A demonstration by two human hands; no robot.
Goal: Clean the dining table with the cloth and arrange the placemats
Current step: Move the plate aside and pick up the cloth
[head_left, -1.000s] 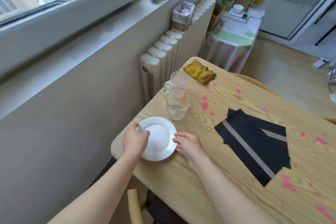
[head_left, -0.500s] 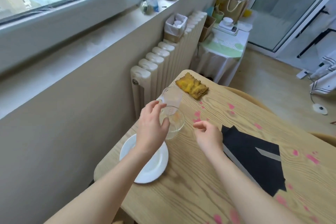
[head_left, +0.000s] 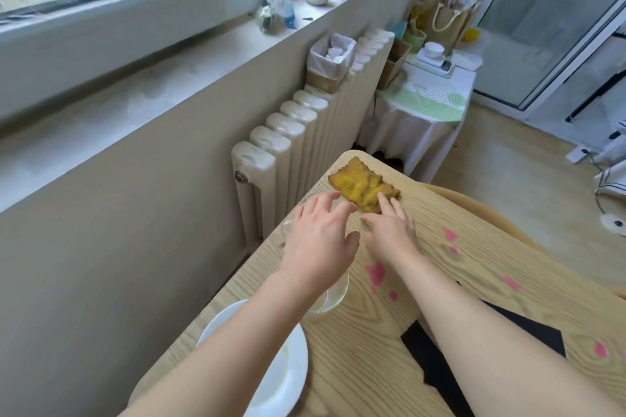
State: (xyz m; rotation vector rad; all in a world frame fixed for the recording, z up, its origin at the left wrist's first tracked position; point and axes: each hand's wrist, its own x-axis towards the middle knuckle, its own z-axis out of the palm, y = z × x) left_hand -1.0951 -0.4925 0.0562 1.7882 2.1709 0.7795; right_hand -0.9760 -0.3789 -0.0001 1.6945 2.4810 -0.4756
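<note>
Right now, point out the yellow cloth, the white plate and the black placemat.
yellow cloth [head_left: 359, 183]: head view, middle of its crumpled top.
white plate [head_left: 300, 366]: head view, its uncovered right rim.
black placemat [head_left: 425, 357]: head view, its visible left corner area.

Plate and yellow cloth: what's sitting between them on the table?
In the head view, clear glassware stands between the white plate and the yellow cloth, largely hidden under the left hand.
</note>
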